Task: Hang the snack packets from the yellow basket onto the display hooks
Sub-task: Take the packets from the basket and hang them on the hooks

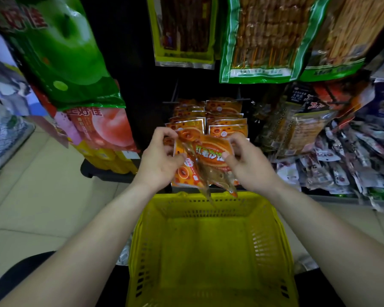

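Pinching orange snack packets (210,151) between curled left hand (159,161) and right hand (251,167) fingers (228,157).

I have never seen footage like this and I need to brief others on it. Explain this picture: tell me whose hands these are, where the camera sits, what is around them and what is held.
There is no machine here. A person wears a wide-angle camera on the head, looking forward and down, so this single picture shows their own bare arms. The left hand and the right hand together grip a small bunch of orange snack packets. Behind it, matching packets already hang in rows, with larger green bags above them. Below the hands is the yellow basket. Pale floor tiles show to the left.
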A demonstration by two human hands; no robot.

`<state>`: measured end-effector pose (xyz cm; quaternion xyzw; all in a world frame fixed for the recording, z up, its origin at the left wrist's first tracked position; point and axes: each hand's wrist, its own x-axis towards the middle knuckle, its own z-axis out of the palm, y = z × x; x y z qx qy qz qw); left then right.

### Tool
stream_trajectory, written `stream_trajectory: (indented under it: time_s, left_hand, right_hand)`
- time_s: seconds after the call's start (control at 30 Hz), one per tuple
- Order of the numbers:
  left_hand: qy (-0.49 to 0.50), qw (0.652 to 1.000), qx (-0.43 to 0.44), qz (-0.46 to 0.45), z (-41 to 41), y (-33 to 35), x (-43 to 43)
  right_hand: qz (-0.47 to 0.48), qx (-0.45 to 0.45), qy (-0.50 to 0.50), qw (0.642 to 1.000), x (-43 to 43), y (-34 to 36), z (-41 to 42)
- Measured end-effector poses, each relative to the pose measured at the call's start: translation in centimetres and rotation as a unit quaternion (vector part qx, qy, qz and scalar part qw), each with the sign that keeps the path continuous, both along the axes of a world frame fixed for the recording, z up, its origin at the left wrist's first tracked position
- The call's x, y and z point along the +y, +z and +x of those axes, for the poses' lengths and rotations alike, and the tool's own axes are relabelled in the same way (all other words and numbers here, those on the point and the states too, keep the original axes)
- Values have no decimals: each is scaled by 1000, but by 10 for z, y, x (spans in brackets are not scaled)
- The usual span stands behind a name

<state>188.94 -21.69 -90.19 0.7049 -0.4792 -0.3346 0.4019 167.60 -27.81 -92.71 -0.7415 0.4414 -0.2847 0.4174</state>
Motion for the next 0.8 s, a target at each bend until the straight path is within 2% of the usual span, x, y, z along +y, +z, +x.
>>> stream_trajectory:
  time_s: [0.17,0.3,0.4,0.47,0.6,0.8]
  left_hand:
    - [-3,1000,3,-12,-9,-3,1]
    - [31,999,30,15,-10,-1,-2]
    - [41,990,125,41,-14,5,-4]
    - [17,986,158,57,-17,10,-4]
    - [-31,992,116,31,-16,8,-2]
    - [10,999,15,-30,-19,11,-1]
  right_hand:
    - [-28,38,61,997,23,-5,16]
    - [32,14,67,997,30,-6,20]
    - [89,-22,53,994,28,-1,20]
    - [108,-40,55,992,27,1,19]
    - [111,-65,71,989,27,8,19]
    - [115,-104,118,981,28,6,17]
